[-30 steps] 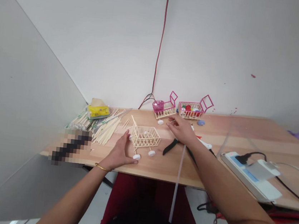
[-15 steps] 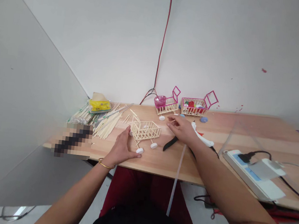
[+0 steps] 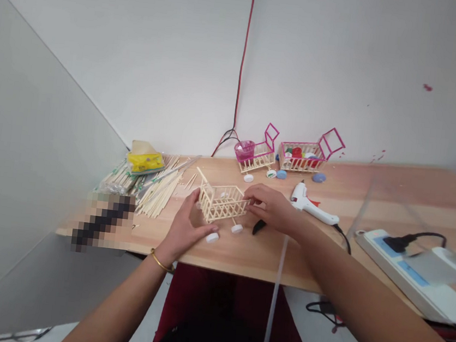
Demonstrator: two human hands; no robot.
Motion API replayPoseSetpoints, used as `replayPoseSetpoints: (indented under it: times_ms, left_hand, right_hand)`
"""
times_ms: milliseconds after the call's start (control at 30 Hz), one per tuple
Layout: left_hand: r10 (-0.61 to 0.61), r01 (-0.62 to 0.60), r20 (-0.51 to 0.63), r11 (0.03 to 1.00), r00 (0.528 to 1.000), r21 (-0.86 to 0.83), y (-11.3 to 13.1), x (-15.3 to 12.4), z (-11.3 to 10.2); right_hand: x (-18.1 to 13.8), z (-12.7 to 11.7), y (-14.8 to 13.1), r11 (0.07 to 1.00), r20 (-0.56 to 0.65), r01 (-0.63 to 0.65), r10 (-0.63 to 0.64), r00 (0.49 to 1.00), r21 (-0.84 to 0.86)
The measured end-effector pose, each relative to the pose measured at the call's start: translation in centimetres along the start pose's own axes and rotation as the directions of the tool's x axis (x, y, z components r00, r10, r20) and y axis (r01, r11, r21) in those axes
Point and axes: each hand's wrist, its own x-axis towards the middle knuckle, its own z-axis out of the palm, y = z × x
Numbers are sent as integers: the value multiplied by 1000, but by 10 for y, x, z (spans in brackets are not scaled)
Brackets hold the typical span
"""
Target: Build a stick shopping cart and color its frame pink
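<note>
A small toy cart (image 3: 224, 206) built of pale wooden sticks stands on the table on white disc wheels. My left hand (image 3: 187, 221) is curved around its left end, fingers against the far side and thumb over the near wheel (image 3: 212, 238). At the opposite end, my right hand (image 3: 271, 204) has its thumb and fingers pinched on the upper corner of the basket. Just behind my right wrist lies a white glue gun (image 3: 314, 209) with its cord. A black handle (image 3: 259, 227) shows partly beneath my right hand; the rest of that tool is hidden.
Two pink-trimmed stick carts (image 3: 256, 160) stand near the wall, one holding coloured caps. Loose sticks (image 3: 159, 196) and a yellow packet (image 3: 145, 161) lie left. A power strip (image 3: 409, 274) sits right. A clear strip (image 3: 275, 297) hangs over the table's front edge.
My right hand has moved left and down from above the tool to the cart's right end. My left thumb has shifted up over the wheel. The view has shifted slightly.
</note>
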Motion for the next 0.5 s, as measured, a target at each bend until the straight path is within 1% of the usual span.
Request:
replayPoseSetpoints:
  times_ms: [133, 233, 333, 500]
  left_hand:
    - [0, -3, -22, 994, 1000, -108, -6, -2, 10]
    - [-39, 38, 2, 984, 999, -176, -8, -3, 17]
    - [-77, 76, 6, 968, 997, -239, -6, -1, 22]
    - [-118, 113, -11, 967, 993, -230, 2, 2, 24]
  right_hand:
    - [-2, -2, -8, 1000, 26, 9, -9, 1000, 14]
    - [-3, -3, -10, 1000, 47, 9, -10, 999, 21]
    - [-5, -3, -11, 1000, 55, 7, -8, 998, 12]
    - [-5, -4, -10, 999, 62, 22, -24, 998, 27]
